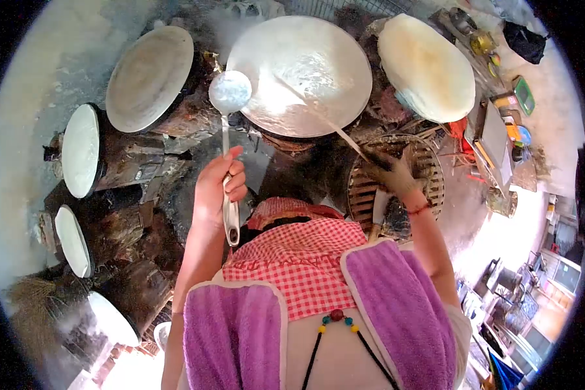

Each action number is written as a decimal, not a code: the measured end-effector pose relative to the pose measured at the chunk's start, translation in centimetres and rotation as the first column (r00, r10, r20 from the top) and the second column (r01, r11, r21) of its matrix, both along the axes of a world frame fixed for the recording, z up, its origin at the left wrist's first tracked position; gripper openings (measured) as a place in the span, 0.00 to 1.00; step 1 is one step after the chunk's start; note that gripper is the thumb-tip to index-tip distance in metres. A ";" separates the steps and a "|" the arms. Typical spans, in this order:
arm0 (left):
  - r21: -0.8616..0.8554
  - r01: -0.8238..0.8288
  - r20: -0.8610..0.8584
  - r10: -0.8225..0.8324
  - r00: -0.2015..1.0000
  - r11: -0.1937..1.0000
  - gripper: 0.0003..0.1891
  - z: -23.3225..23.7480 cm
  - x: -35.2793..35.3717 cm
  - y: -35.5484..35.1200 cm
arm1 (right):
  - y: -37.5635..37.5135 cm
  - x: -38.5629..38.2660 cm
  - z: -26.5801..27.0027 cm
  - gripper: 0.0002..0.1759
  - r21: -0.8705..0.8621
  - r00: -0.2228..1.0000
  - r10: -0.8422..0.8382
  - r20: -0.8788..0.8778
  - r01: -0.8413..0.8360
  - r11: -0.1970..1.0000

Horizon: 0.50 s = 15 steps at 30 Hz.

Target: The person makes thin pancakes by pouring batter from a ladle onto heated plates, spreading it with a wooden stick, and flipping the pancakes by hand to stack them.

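Note:
My left hand [221,185] is closed round the handle of a metal ladle [230,92], whose bowl hangs beside the left edge of a large round pan [331,49] coated with white batter. My right hand [396,175] wears a dark, worn covering on its fingers and grips a long thin stick [335,127]. The stick's far end lies over the batter in the pan. Under my right hand stands a round slatted basket [435,166], with a dark-bladed tool [395,218] in it.
More round pans stand on the left: a greyish one [151,79] and white-coated ones [81,151] further down. At the upper right, a pan holds a pale flatbread [426,68]. Boxes and a metal tray [491,140] lie at the right. Steam hangs at the top.

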<state>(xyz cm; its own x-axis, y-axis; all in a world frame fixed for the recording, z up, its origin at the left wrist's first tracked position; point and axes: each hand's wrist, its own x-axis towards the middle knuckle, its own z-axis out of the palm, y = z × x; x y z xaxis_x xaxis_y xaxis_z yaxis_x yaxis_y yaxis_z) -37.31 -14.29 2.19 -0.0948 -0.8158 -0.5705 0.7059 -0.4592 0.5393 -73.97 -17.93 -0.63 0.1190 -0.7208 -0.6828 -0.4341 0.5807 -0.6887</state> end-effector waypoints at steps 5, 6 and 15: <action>0.033 -0.024 -0.041 0.026 0.999 0.999 0.13 -0.5 -4.3 -0.4 | 2.3 0.4 -8.7 0.27 -0.176 0.903 -0.197 0.383 0.280 0.944; 0.043 -0.047 -0.005 0.047 0.999 0.998 0.11 -0.4 -5.1 -0.6 | 1.8 2.9 -9.0 0.28 -0.201 0.957 -0.116 0.265 0.172 0.964; 0.373 -0.124 -0.822 0.389 0.415 0.920 0.18 4.0 -4.9 -2.3 | -0.1 4.4 -7.2 0.28 -0.067 0.853 -0.123 0.507 0.181 0.981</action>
<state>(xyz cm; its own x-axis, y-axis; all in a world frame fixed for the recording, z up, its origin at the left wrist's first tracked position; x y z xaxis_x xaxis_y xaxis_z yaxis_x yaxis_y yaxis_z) -42.21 -16.54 6.21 -0.4529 -0.7567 -0.4715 0.8357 -0.1760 -0.5202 -69.60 -18.01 -7.79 0.3047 -0.8239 -0.4779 0.0719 0.5202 -0.8510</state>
